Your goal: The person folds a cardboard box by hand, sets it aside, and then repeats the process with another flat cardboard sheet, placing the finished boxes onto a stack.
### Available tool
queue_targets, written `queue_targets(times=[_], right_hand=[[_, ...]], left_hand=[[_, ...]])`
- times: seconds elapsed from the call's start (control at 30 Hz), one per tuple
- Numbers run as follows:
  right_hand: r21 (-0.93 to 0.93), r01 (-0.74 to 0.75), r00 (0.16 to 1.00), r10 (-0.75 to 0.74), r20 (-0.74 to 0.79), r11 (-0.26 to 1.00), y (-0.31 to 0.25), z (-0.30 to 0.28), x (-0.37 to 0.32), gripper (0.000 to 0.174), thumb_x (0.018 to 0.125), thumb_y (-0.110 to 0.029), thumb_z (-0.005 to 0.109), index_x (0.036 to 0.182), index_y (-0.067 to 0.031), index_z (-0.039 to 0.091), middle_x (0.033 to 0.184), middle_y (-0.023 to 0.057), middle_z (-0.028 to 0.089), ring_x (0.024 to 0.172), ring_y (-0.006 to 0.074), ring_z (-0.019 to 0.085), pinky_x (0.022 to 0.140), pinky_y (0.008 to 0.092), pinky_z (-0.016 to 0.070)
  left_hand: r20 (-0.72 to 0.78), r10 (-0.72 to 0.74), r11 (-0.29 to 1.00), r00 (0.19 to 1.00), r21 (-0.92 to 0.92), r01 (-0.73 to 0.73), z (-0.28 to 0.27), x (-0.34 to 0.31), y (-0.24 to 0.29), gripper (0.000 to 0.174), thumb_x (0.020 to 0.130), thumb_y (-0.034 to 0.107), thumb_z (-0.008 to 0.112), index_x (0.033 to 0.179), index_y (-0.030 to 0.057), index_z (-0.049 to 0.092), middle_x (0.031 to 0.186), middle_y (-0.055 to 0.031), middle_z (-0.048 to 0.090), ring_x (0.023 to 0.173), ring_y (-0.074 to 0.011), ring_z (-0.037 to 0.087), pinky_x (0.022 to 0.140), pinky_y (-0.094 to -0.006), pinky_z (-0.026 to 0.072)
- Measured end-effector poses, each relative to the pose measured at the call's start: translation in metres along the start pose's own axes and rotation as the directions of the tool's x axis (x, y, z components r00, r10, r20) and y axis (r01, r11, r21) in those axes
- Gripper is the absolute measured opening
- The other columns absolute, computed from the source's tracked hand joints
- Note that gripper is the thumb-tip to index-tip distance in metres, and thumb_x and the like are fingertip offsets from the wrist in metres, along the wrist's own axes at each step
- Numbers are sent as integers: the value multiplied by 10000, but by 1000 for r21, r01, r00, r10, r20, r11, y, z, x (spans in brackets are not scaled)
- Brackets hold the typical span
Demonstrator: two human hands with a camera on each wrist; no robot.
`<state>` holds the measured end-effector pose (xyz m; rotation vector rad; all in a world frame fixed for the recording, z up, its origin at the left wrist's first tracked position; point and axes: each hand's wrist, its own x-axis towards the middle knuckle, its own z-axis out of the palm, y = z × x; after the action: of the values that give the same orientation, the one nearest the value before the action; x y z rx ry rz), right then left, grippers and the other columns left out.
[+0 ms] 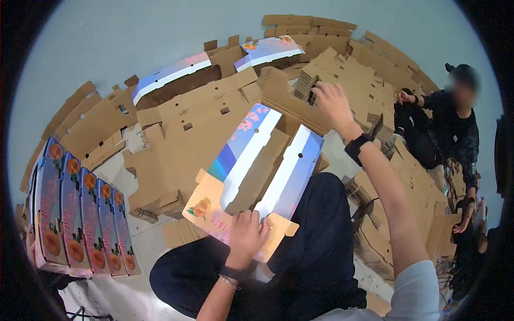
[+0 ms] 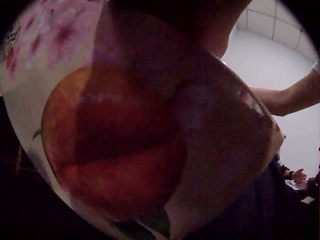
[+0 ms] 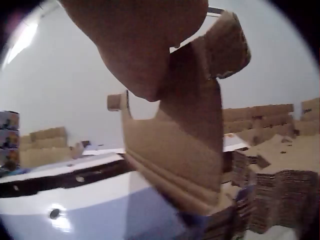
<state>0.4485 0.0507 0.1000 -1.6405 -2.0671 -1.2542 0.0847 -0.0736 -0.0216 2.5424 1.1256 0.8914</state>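
Note:
A part-folded peach carton (image 1: 273, 200), printed with peaches and pink blossom, rests over the person's lap, with white side flaps folded inward. My left hand (image 1: 247, 235) grips its near end panel, fingers over the top edge. In the left wrist view a large printed peach (image 2: 115, 145) on the carton fills most of the picture. Beyond the carton's far end my right hand (image 1: 336, 109) is raised, fingers loosely extended. In the right wrist view this hand (image 3: 145, 45) overlaps the upper part of the upright brown end panel (image 3: 175, 140).
Flat brown cardboard sheets (image 1: 198, 134) lie in stacks ahead, with more stacks (image 1: 342, 75) at the right. Several finished-looking peach boxes (image 1: 80, 214) stand in a row at the left. Part-folded cartons (image 1: 171, 75) line the wall. Another person (image 1: 455, 117) sits at the right.

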Motion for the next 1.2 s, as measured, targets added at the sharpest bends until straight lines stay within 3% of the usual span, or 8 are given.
queue_targets(times=[0.17,0.53,0.77,0.9,0.93,1.03,1.13,1.2], right_hand=[[629,260,849,-484,212,732,-89,-39,-14,382,728,-68,559,1108,-102,578,1091,88,559,1050,261,531,953,401,405],[724,78,674,-571,468,685,-115,-51,-33,478,648,-176,660,1105,-101,542,1075,72,536,1135,257,480,1030,503,309],[697,156,776,-524,351,699,-84,-79,-25,480,661,-292,735,1064,-106,555,1012,62,551,1071,244,513,1028,494,301],[702,96,687,-557,467,706,-65,-109,-41,239,692,-317,725,848,-159,637,853,32,572,879,222,551,902,395,373],[700,134,713,-559,424,702,-64,-110,-52,236,684,-271,713,882,-162,648,861,30,572,873,217,550,877,384,386],[668,239,709,-597,376,705,-66,-121,-63,242,679,-201,690,916,-161,665,880,23,589,906,206,549,827,357,421],[639,263,701,-598,388,723,-64,-127,-55,262,686,-140,660,947,-156,672,940,24,622,947,207,568,773,339,472],[646,239,716,-581,387,725,-59,-129,-46,293,690,-105,642,977,-155,673,988,30,638,951,215,587,743,337,500]], left_hand=[[2,-16,1000,1000,-21,16,-2,2,-1,208,828,199,584,752,34,483,734,-140,501,735,-329,520,750,-431,389],[-22,47,999,999,13,-47,-16,2,-3,165,803,161,600,711,32,552,743,-114,526,756,-280,528,866,-449,391],[-426,-167,982,889,6,187,-83,-14,-31,193,860,145,452,761,38,577,853,-84,576,890,-275,531,1013,-489,294],[-361,-702,664,614,-642,382,-103,-37,-51,368,951,187,352,694,-5,531,1095,-131,604,1084,-263,498,1024,-405,299],[-426,-687,694,589,-624,358,-112,-39,-54,403,956,208,349,642,2,496,1212,-151,567,1148,-261,477,1028,-371,301],[-207,-888,292,411,-943,157,-109,-69,-78,347,958,302,351,848,51,564,1293,-119,524,1215,-244,445,1045,-414,276],[-57,-937,115,344,-982,152,-100,-73,-86,390,956,388,345,1060,83,564,1299,-93,523,1236,-218,432,1055,-432,256],[-67,-935,136,348,-975,177,-96,-68,-80,420,956,410,335,1116,89,554,1299,-84,524,1241,-206,427,1056,-430,252]])
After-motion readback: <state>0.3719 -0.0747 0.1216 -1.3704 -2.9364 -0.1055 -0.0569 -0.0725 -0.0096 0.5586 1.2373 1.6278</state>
